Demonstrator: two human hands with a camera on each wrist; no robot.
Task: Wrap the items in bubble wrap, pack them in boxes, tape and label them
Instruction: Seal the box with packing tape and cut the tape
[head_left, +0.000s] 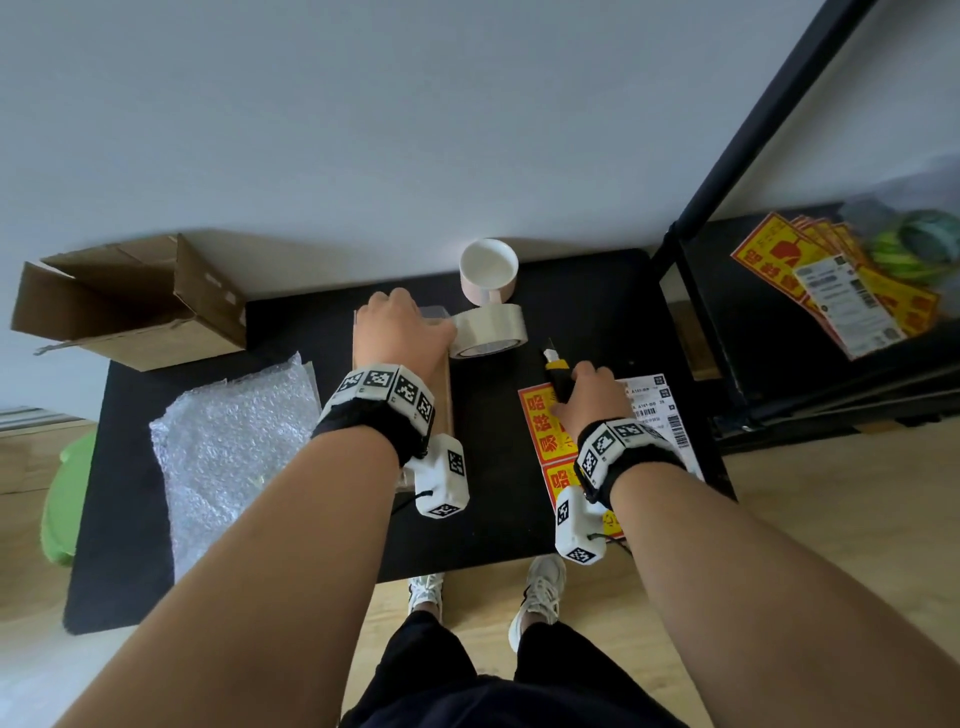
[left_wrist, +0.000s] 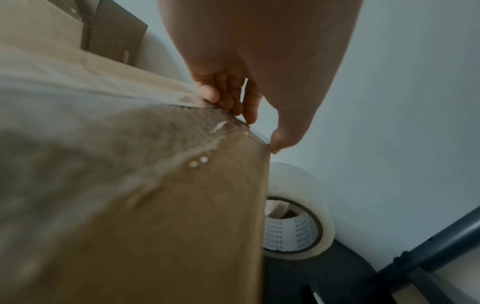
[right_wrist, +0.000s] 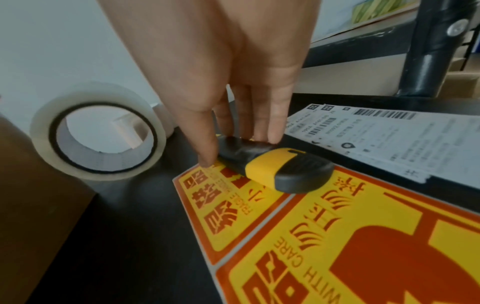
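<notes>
A: Where is the box (head_left: 445, 395), and how is it held?

B: It is seen near the middle of the bench (head_left: 493, 519). Its far end is covered by the left hand (head_left: 402, 325); in the left wrist view the curled fingertips (left_wrist: 207, 93) are pressed on clear tape at the box's top edge, with the thumb on the corner. The tape roll (head_left: 488, 330) is stood on edge just beside that hand, toward the far edge.

A: And the right grip?

B: The knife (head_left: 555, 366) is grasped by the right hand (head_left: 592, 400), thumb on one side and fingers on the other. The knife is laid on the fragile sticker (right_wrist: 233, 197), by the right edge, with a shipping label (right_wrist: 389, 139) just beyond it.

A: What else is carried?

B: Bubble wrap (head_left: 234, 447) is laid toward the left edge, an open carton (head_left: 130, 301) at the far left corner, and a mug (head_left: 488, 270) at the far edge behind the roll.
</notes>
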